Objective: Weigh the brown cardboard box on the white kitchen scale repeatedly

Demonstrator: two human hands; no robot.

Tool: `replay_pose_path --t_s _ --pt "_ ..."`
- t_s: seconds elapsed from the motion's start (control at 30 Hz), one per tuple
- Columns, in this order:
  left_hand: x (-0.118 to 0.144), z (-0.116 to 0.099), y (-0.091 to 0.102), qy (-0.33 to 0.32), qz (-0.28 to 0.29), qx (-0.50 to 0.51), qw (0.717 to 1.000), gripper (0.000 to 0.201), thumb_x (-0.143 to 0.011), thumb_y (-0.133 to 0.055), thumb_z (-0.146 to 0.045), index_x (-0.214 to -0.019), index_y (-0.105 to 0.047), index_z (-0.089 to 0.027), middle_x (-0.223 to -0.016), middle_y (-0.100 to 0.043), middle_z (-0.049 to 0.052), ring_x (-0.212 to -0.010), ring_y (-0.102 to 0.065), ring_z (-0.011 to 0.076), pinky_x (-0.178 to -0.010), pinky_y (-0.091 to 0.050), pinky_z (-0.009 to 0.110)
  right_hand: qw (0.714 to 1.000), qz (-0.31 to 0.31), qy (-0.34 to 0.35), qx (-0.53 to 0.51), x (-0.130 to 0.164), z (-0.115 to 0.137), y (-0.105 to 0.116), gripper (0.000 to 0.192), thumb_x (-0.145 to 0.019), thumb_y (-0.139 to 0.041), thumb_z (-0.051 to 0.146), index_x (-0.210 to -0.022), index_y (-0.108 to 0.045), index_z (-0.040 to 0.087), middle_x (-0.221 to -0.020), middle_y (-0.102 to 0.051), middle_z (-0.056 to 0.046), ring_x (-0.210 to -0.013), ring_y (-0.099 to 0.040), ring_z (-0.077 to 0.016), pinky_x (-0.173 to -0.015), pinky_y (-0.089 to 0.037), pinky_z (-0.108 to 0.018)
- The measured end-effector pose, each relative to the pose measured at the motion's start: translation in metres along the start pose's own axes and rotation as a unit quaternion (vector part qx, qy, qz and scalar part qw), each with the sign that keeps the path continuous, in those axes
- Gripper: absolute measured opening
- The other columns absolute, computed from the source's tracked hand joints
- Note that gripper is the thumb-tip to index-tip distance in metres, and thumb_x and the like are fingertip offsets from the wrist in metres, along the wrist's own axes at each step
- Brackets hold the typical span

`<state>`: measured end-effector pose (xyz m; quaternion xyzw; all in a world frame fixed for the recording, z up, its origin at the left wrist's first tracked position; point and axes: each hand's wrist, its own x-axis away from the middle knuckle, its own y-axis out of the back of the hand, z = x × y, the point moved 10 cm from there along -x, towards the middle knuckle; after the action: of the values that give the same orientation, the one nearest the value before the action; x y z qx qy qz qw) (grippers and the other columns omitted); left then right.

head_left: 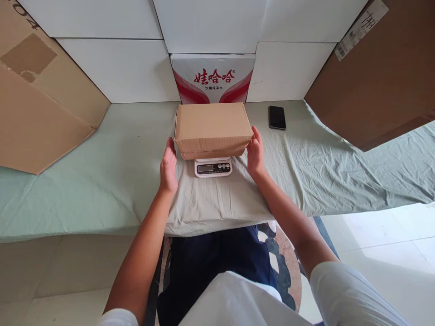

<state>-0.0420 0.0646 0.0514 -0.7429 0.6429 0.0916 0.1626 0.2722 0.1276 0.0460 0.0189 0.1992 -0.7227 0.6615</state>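
A closed brown cardboard box rests on a small white kitchen scale, covering its platform. The scale's display and buttons show in front of the box. At the box's left side, my left hand is open with its fingers stretched out and a narrow gap to the cardboard. My right hand is by the right side, fingers extended and the tips at the box's edge; whether they touch it I cannot tell. Neither hand is wrapped around anything.
Green cloth covers the table. Behind the box stands a white-and-red printed carton against white panels. A black phone lies to the right. Large cardboard pieces stand at left and right.
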Motion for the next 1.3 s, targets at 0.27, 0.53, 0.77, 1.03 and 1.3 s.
replay_pose_path --t_s 0.27,0.53,0.77,1.03,1.3 --pt "-0.001 -0.002 -0.002 -0.01 0.009 -0.001 1.0 0.089 -0.087 -0.038 -0.087 -0.157 -0.047 -0.034 -0.174 -0.034 0.002 -0.165 -0.02 0.0259 -0.135 -0.021 0.039 1.0 0.01 0.004 0.021 -0.001 -0.004 0.0 0.062 -0.091 -0.049 0.07 -0.146 -0.045 0.044 -0.161 -0.05 0.003 -0.161 -0.036 -0.029 -0.135 -0.021 -0.067" --pt "0.0 0.001 -0.001 -0.002 0.001 -0.005 1.0 0.089 -0.086 -0.037 -0.088 -0.156 -0.048 -0.034 -0.173 -0.035 0.002 -0.165 -0.021 0.0271 -0.135 -0.019 0.042 1.0 0.005 0.0 0.008 -0.001 -0.007 0.001 0.063 -0.089 -0.051 0.071 -0.145 -0.047 0.042 -0.16 -0.051 0.002 -0.161 -0.036 -0.0294 -0.135 -0.021 -0.067" --pt "0.0 0.001 -0.002 -0.005 0.008 -0.003 1.0 0.089 -0.086 -0.038 -0.087 -0.157 -0.046 -0.035 -0.174 -0.033 0.002 -0.165 -0.021 0.0264 -0.135 -0.018 0.041 1.0 0.012 0.001 0.026 0.002 0.0 -0.003 0.059 -0.091 -0.047 0.07 -0.144 -0.048 0.043 -0.159 -0.052 0.003 -0.16 -0.036 -0.0291 -0.134 -0.021 -0.068" --pt "0.0 0.0 -0.002 -0.01 0.006 -0.005 1.0 0.09 -0.086 -0.037 -0.088 -0.157 -0.047 -0.034 -0.173 -0.036 0.002 -0.164 -0.024 0.0263 -0.134 -0.021 0.04 1.0 0.015 0.0 0.018 0.004 0.005 -0.008 0.061 -0.091 -0.044 0.073 -0.144 -0.047 0.042 -0.16 -0.051 0.002 -0.16 -0.036 -0.0282 -0.135 -0.023 -0.066" --pt "0.0 -0.001 -0.004 -0.017 0.016 -0.001 1.0 0.088 -0.087 -0.037 -0.086 -0.157 -0.046 -0.035 -0.173 -0.036 0.003 -0.164 -0.023 0.0266 -0.134 -0.02 0.04 1.0 0.018 0.003 0.02 0.004 0.007 -0.01 0.058 -0.092 -0.044 0.071 -0.143 -0.049 0.042 -0.161 -0.05 0.003 -0.161 -0.035 -0.0281 -0.135 -0.023 -0.065"
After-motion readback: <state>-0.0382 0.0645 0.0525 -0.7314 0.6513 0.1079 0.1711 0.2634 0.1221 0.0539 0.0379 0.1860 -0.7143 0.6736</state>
